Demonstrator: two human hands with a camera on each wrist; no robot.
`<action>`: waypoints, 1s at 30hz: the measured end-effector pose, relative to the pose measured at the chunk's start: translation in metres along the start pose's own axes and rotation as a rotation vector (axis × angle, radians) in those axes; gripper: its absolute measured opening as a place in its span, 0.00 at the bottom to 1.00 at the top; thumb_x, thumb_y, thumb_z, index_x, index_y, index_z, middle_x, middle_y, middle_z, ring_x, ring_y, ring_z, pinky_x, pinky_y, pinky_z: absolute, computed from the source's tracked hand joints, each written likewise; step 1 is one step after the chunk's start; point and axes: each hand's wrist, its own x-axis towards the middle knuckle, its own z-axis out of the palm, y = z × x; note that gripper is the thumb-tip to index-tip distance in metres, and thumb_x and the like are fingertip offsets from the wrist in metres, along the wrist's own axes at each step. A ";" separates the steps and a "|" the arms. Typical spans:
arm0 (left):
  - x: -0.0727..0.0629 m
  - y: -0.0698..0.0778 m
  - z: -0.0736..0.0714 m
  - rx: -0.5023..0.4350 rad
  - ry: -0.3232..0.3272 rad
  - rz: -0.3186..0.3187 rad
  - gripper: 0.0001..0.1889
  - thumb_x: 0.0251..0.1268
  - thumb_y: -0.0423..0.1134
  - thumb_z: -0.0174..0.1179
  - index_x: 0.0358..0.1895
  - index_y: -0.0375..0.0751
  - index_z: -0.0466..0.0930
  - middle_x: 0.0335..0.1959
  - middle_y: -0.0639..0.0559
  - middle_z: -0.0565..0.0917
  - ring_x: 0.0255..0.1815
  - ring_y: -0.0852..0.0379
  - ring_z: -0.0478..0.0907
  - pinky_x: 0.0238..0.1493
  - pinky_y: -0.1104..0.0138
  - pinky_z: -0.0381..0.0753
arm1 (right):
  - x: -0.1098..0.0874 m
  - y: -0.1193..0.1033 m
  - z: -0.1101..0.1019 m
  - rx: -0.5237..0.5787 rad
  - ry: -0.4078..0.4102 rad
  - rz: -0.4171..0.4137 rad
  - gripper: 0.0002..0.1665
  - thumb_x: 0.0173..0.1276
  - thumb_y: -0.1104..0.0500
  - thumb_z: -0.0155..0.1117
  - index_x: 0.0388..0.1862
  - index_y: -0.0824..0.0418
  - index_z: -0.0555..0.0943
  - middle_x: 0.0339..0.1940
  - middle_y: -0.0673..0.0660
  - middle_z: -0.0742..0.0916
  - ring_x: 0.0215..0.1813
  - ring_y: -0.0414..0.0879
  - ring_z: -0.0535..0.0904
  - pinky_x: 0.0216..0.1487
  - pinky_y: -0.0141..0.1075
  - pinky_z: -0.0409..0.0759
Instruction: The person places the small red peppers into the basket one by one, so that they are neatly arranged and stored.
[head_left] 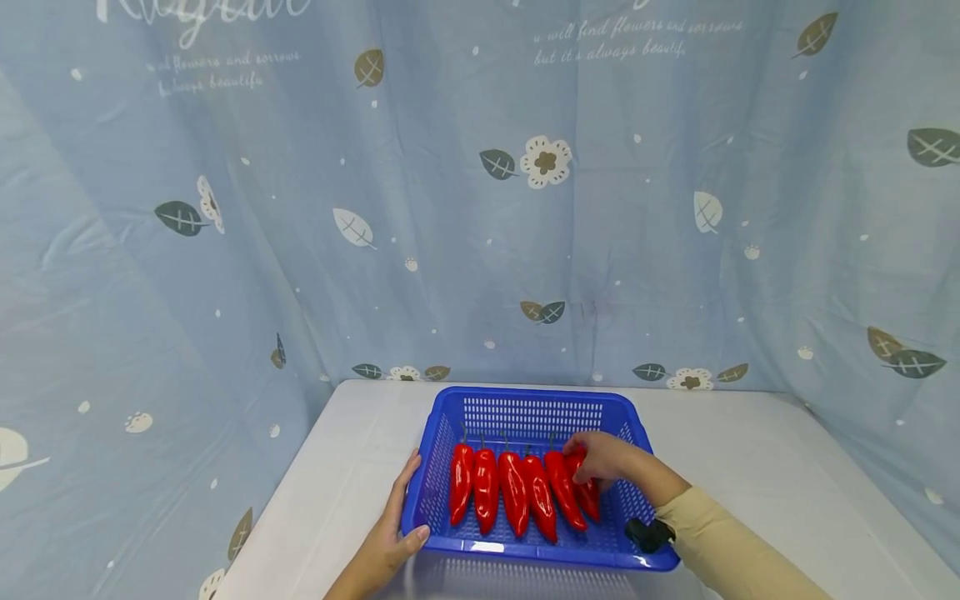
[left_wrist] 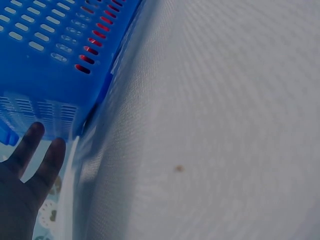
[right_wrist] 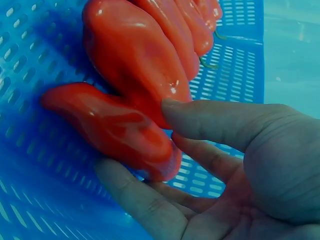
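A blue plastic basket (head_left: 577,552) with slotted walls holds several glossy red peppers (head_left: 513,492) side by side, stems to the far side. My right hand (head_left: 603,457) reaches in over the stem end of the rightmost red pepper (right_wrist: 110,127). In the right wrist view its thumb (right_wrist: 205,117) touches the neighbouring pepper (right_wrist: 132,50), while the other fingers spread loosely around the rightmost one's end. My left hand (head_left: 386,533) is at the basket's near-left corner, thumb on the rim. The left wrist view shows two straight fingers (left_wrist: 47,167) against the outer wall.
The basket stands on a white-covered table (head_left: 742,467). Behind and at both sides hangs a light blue curtain (head_left: 450,208) with leaf and flower prints. A black device (head_left: 648,535) is on the right wrist, by the basket's near-right corner.
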 end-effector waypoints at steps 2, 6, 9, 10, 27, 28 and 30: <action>0.000 0.001 -0.001 -0.002 0.002 -0.007 0.48 0.64 0.43 0.58 0.83 0.61 0.40 0.84 0.41 0.38 0.80 0.25 0.41 0.65 0.24 0.53 | 0.000 -0.001 -0.001 -0.016 0.007 -0.002 0.27 0.55 0.74 0.72 0.55 0.62 0.82 0.41 0.61 0.83 0.35 0.52 0.83 0.32 0.48 0.89; 0.001 0.001 -0.002 0.005 0.008 -0.011 0.48 0.64 0.44 0.58 0.83 0.61 0.40 0.84 0.40 0.38 0.80 0.25 0.40 0.65 0.24 0.51 | 0.001 -0.002 -0.002 -0.057 0.029 -0.006 0.28 0.55 0.73 0.73 0.56 0.62 0.83 0.42 0.61 0.83 0.34 0.51 0.82 0.31 0.46 0.89; 0.000 0.001 -0.002 0.009 0.010 -0.007 0.48 0.64 0.44 0.58 0.83 0.61 0.40 0.84 0.39 0.37 0.80 0.25 0.39 0.65 0.24 0.50 | 0.000 -0.004 -0.003 -0.085 0.041 -0.014 0.28 0.56 0.72 0.73 0.57 0.61 0.83 0.42 0.61 0.84 0.34 0.51 0.82 0.31 0.45 0.88; 0.000 0.001 -0.003 0.006 0.008 -0.005 0.48 0.64 0.44 0.58 0.83 0.61 0.40 0.84 0.40 0.37 0.80 0.25 0.39 0.65 0.24 0.50 | 0.000 -0.004 -0.004 -0.092 0.043 -0.017 0.27 0.56 0.72 0.73 0.57 0.61 0.83 0.43 0.61 0.84 0.34 0.51 0.81 0.31 0.44 0.88; 0.001 0.001 0.001 0.019 0.013 -0.016 0.47 0.64 0.45 0.58 0.83 0.62 0.40 0.84 0.41 0.39 0.79 0.24 0.42 0.64 0.24 0.56 | -0.023 -0.011 -0.023 -0.066 0.093 -0.090 0.25 0.60 0.68 0.74 0.58 0.61 0.83 0.59 0.70 0.81 0.41 0.54 0.86 0.36 0.45 0.89; 0.001 0.001 0.001 0.022 0.015 -0.021 0.47 0.64 0.45 0.58 0.83 0.62 0.40 0.84 0.41 0.39 0.79 0.25 0.42 0.64 0.24 0.56 | -0.025 -0.011 -0.025 -0.060 0.094 -0.096 0.25 0.60 0.67 0.74 0.58 0.61 0.83 0.59 0.71 0.81 0.42 0.53 0.86 0.36 0.45 0.89; 0.002 0.002 0.001 0.022 0.014 -0.024 0.47 0.64 0.45 0.58 0.83 0.62 0.40 0.84 0.41 0.39 0.80 0.25 0.42 0.64 0.24 0.55 | -0.029 -0.011 -0.028 -0.036 0.096 -0.106 0.25 0.60 0.66 0.74 0.58 0.61 0.83 0.56 0.70 0.82 0.41 0.52 0.85 0.37 0.46 0.89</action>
